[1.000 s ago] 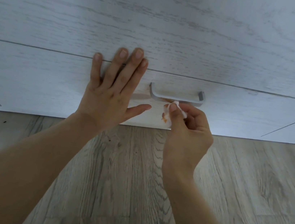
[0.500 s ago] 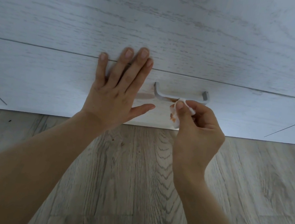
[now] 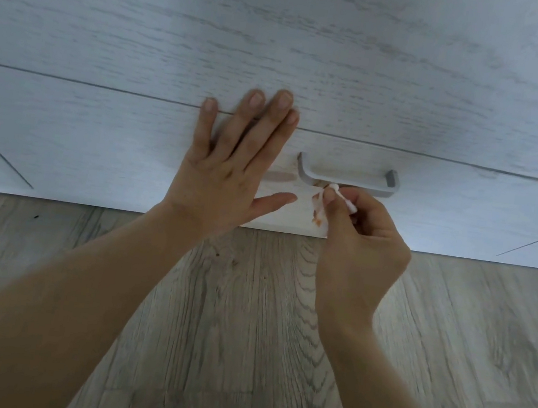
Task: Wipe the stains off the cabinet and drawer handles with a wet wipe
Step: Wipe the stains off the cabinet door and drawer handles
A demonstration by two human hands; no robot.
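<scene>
A grey metal handle (image 3: 367, 185) is fixed to the white wood-grain drawer front (image 3: 96, 145) near the floor. My right hand (image 3: 364, 238) pinches a small white wet wipe (image 3: 321, 207) with orange stains and holds its top against the handle's lower left edge. My left hand (image 3: 231, 167) lies flat with straight fingers on the drawer front, just left of the handle, fingertips reaching the seam above.
A second white cabinet panel (image 3: 284, 33) fills the view above the seam. Grey wood-look floor (image 3: 244, 321) runs below the drawer's bottom edge. Both forearms cross the floor area.
My right hand with the wipe shifted slightly along the handle's underside near its left end. The left hand stays pressed flat on the drawer front.
</scene>
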